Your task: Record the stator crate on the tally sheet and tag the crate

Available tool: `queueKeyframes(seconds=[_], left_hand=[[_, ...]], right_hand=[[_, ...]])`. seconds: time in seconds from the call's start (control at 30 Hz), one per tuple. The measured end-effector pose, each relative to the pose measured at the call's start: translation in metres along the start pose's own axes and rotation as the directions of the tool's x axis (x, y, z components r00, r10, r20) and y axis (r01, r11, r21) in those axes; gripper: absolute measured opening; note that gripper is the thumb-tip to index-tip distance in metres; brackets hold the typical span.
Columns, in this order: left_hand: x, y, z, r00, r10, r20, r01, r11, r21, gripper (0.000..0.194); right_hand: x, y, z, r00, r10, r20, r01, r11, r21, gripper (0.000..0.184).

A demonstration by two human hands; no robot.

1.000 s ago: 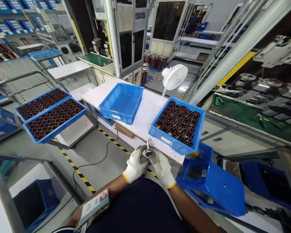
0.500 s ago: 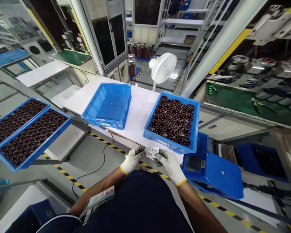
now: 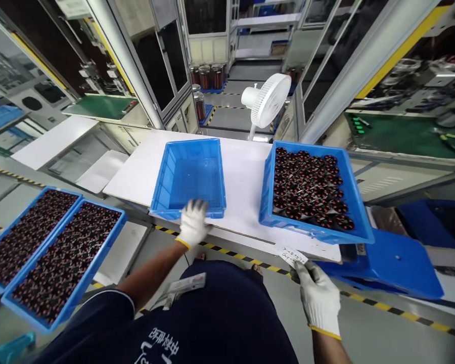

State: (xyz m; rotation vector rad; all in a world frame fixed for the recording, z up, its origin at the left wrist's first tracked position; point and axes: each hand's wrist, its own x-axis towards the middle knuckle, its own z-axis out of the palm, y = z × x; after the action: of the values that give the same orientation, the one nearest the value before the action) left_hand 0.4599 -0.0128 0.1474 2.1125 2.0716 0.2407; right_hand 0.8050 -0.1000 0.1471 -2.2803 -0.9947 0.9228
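Note:
My left hand [image 3: 192,223], in a white glove with a yellow cuff, is at the front rim of an empty blue plastic crate [image 3: 189,182] and holds nothing. My right hand [image 3: 318,298], gloved the same way, is low and to the right, pinching a small white handwritten paper slip [image 3: 292,256]. The slip is just in front of the table edge. Beyond it, a second blue crate [image 3: 311,194] on the white table [image 3: 244,177] is filled with dark wound coils with reddish tops.
Two blue trays [image 3: 56,253] packed with small dark coils are at the lower left. A blue stool [image 3: 387,268] stands to the right of the table. A white fan [image 3: 267,101] is behind the table, and several copper wire spools [image 3: 205,77] stand farther back. Machine cabinets line both sides.
My hands have separated: the left moved forward to the empty crate, and the right moved right and down with the paper slip. My view has turned, shifting the crates and trays.

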Motion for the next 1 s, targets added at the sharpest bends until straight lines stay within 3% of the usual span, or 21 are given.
queueKeyframes(seconds=[0.03,0.07,0.17,0.27,0.33,0.4,0.5,0.63,0.67,0.73,0.9,1.0], left_hand=[[0.007,-0.042,-0.006,0.996,-0.047,0.073,0.036,0.989,0.146,0.081],[0.015,-0.081,-0.010,0.972,-0.072,0.223,0.012,0.966,0.260,0.074],[0.034,-0.168,-0.007,0.906,-0.079,0.415,-0.053,0.953,0.298,0.039],[0.046,-0.200,0.004,0.875,-0.014,0.484,-0.132,0.955,0.267,0.033],[0.047,-0.206,0.007,0.859,0.055,0.508,-0.199,0.952,0.234,0.034],[0.047,-0.217,-0.003,0.845,0.111,0.523,-0.253,0.945,0.208,0.033],[0.057,-0.260,-0.040,0.839,0.104,0.535,-0.258,0.940,0.221,0.024],[0.095,-0.321,-0.096,0.910,-0.123,0.395,-0.031,0.933,0.360,0.030],[0.105,-0.325,-0.101,0.919,-0.153,0.364,0.012,0.932,0.362,0.036],[0.119,-0.311,-0.095,0.926,-0.133,0.354,0.020,0.952,0.306,0.047],[0.118,-0.212,-0.026,0.886,0.063,0.459,-0.113,0.990,0.083,0.065],[0.108,-0.170,0.003,0.880,-0.005,0.474,-0.054,0.992,0.111,0.067]], right_hand=[[-0.012,-0.002,0.018,1.000,0.008,-0.006,-0.008,0.999,0.048,0.048],[-0.024,-0.005,0.036,1.000,0.014,-0.002,-0.013,0.995,0.094,0.050],[-0.064,-0.017,0.087,0.999,0.018,0.030,-0.024,0.977,0.211,0.053],[-0.097,-0.033,0.118,0.996,0.033,0.077,-0.052,0.961,0.272,0.051],[-0.111,-0.042,0.125,0.997,0.048,0.065,-0.064,0.957,0.284,0.050],[-0.122,-0.049,0.123,0.998,0.059,0.020,-0.062,0.961,0.269,0.049],[-0.133,-0.054,0.114,0.996,0.075,-0.039,-0.064,0.973,0.224,0.049],[-0.143,-0.053,0.111,0.987,0.143,-0.074,-0.120,0.960,0.254,0.055],[-0.144,-0.052,0.113,0.985,0.158,-0.074,-0.133,0.955,0.266,0.056],[-0.147,-0.051,0.119,0.985,0.164,-0.053,-0.144,0.952,0.268,0.058],[-0.151,-0.052,0.123,0.991,0.105,-0.079,-0.092,0.984,0.150,0.051],[-0.154,-0.053,0.121,0.990,0.086,-0.114,-0.069,0.988,0.141,0.045]])
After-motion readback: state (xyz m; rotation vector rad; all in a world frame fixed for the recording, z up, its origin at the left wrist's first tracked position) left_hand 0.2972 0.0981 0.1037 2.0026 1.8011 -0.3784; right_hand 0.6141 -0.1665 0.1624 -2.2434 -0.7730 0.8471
